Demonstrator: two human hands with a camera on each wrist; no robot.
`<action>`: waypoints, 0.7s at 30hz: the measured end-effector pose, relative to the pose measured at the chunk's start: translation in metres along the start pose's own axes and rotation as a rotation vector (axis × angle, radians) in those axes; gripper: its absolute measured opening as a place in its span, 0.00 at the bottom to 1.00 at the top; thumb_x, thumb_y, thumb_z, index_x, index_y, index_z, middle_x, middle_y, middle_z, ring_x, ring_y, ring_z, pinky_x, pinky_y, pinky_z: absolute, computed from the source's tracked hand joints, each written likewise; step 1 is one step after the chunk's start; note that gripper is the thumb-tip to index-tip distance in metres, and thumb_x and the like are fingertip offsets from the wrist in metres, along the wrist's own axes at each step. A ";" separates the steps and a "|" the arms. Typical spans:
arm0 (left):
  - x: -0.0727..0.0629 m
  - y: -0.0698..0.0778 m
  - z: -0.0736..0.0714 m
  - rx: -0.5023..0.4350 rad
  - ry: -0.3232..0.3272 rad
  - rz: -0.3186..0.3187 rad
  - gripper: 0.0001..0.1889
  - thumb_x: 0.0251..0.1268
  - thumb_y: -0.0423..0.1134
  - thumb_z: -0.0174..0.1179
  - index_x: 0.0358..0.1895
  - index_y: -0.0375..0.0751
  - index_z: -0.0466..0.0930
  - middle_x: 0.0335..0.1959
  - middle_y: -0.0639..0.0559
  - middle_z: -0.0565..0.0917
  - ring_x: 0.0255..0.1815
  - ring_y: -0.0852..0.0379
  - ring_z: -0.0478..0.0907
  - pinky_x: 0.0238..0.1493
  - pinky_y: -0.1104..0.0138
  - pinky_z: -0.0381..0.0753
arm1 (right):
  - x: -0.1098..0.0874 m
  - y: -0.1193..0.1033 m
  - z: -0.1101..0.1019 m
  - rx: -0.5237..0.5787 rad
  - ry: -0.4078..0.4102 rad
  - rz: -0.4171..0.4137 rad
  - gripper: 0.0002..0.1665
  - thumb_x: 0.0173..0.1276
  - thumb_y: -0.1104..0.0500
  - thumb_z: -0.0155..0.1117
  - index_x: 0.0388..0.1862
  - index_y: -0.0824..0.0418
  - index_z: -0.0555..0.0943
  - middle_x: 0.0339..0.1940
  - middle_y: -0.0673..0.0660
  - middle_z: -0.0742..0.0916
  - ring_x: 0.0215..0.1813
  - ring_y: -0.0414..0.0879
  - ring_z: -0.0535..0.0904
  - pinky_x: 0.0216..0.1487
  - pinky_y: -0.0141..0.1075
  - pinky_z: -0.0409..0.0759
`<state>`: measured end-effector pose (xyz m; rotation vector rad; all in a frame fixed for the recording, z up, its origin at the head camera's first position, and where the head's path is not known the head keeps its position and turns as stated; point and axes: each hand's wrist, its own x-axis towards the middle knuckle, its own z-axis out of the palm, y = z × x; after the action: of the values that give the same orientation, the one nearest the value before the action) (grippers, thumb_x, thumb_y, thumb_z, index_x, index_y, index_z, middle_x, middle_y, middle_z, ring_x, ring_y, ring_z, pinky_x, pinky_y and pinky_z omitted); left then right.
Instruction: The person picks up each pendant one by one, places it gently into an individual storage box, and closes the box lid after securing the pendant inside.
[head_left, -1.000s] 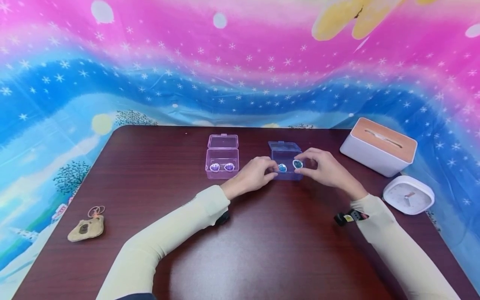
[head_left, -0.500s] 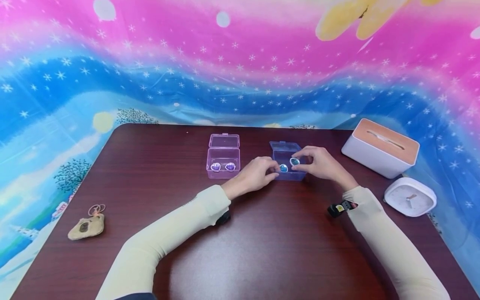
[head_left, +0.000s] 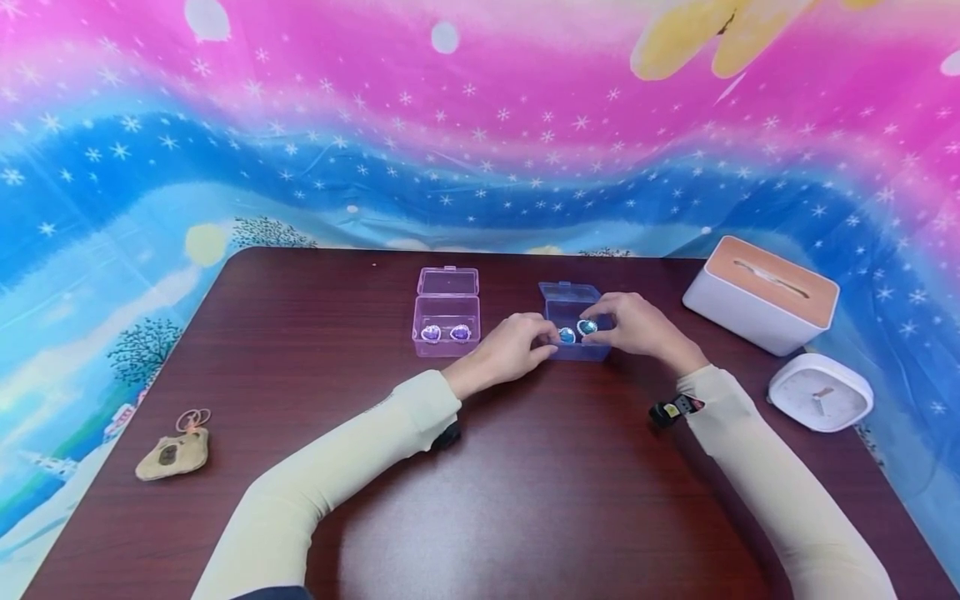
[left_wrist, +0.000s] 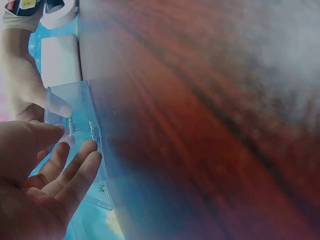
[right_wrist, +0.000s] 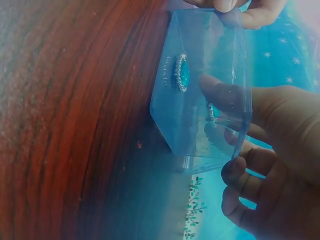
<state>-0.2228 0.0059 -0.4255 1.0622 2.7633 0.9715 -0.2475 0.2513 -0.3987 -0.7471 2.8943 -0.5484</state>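
Observation:
A small clear blue box [head_left: 581, 353] stands on the table with its lid [head_left: 568, 292] tipped back. My left hand [head_left: 513, 348] holds the box's left wall, thumb in front and fingers at the rim. Inside, at the left, lies a teal oval gem with a beaded silver border [right_wrist: 182, 73]. My right hand [head_left: 637, 323] reaches over the right wall and pinches a second teal gem [head_left: 587, 327] between thumb and index finger, down inside the box. Through the blue plastic, the right wrist view shows the thumb beside this gem; the other fingers stay outside the wall.
Left of the hands stands an open pink box [head_left: 446, 348] with two purple gems [head_left: 460, 332]. A tissue box [head_left: 757, 292] and a white clock [head_left: 821, 393] stand at the right. A tan keychain pouch [head_left: 174, 457] lies at the left. A patterned cloth [head_left: 480, 150] hangs behind the table.
My right hand has moved a little left and lowered the pinched teal gem into the blue box, beside the other gem. My left hand has stayed in place.

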 end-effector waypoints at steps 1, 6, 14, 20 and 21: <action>0.000 0.000 0.000 -0.001 0.000 0.000 0.07 0.72 0.38 0.65 0.48 0.43 0.88 0.44 0.50 0.88 0.44 0.58 0.83 0.54 0.65 0.84 | 0.000 0.000 0.000 -0.008 -0.005 0.002 0.21 0.63 0.54 0.78 0.54 0.59 0.89 0.47 0.59 0.89 0.43 0.54 0.83 0.46 0.46 0.84; 0.000 0.000 0.001 -0.006 0.003 0.001 0.07 0.72 0.38 0.65 0.48 0.43 0.88 0.44 0.50 0.88 0.44 0.58 0.84 0.54 0.64 0.84 | 0.001 0.001 0.000 -0.073 -0.024 -0.017 0.21 0.64 0.53 0.78 0.54 0.59 0.88 0.49 0.59 0.89 0.47 0.54 0.84 0.52 0.51 0.84; 0.001 0.000 0.001 0.004 0.000 0.006 0.08 0.72 0.38 0.65 0.48 0.42 0.88 0.44 0.50 0.88 0.43 0.57 0.83 0.54 0.64 0.84 | 0.000 0.004 -0.002 -0.023 -0.044 -0.035 0.22 0.64 0.54 0.77 0.55 0.61 0.87 0.51 0.61 0.88 0.49 0.56 0.84 0.54 0.52 0.85; 0.001 0.000 0.002 0.005 0.005 0.007 0.07 0.72 0.37 0.65 0.48 0.43 0.88 0.44 0.50 0.88 0.43 0.58 0.83 0.54 0.65 0.84 | -0.002 0.008 -0.003 0.033 -0.041 -0.041 0.23 0.64 0.54 0.78 0.56 0.61 0.87 0.51 0.61 0.89 0.43 0.51 0.83 0.47 0.46 0.86; 0.001 0.000 0.002 0.005 0.006 0.007 0.07 0.72 0.37 0.65 0.48 0.43 0.88 0.44 0.50 0.88 0.43 0.58 0.83 0.53 0.65 0.84 | -0.003 0.008 -0.004 0.037 -0.044 -0.037 0.23 0.64 0.53 0.78 0.56 0.60 0.87 0.52 0.60 0.88 0.41 0.49 0.83 0.45 0.44 0.85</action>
<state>-0.2230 0.0076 -0.4267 1.0725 2.7698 0.9711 -0.2495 0.2601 -0.3979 -0.7990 2.8270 -0.5807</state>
